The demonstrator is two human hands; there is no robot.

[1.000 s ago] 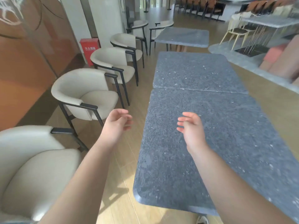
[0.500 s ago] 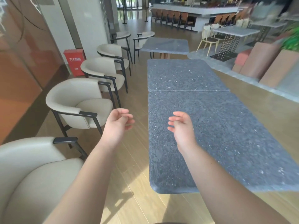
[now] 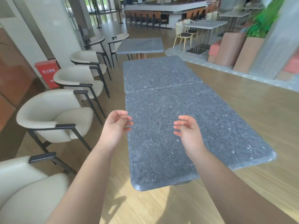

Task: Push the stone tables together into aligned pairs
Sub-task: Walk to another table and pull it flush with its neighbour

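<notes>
The near stone table (image 3: 186, 138) and the far stone table (image 3: 158, 75) sit edge to edge, seam tight, sides roughly aligned. A third stone table (image 3: 140, 45) stands apart beyond. Since a second ago the view has pulled back. Left hand (image 3: 115, 128) and right hand (image 3: 188, 131) hover, fingers loosely curled, grasping nothing; this pair looks finished.

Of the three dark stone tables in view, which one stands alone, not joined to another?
The farthest stone table, beyond the joined pair. A strip of floor separates it from the middle table, whose near edge meets the nearest table.
</notes>
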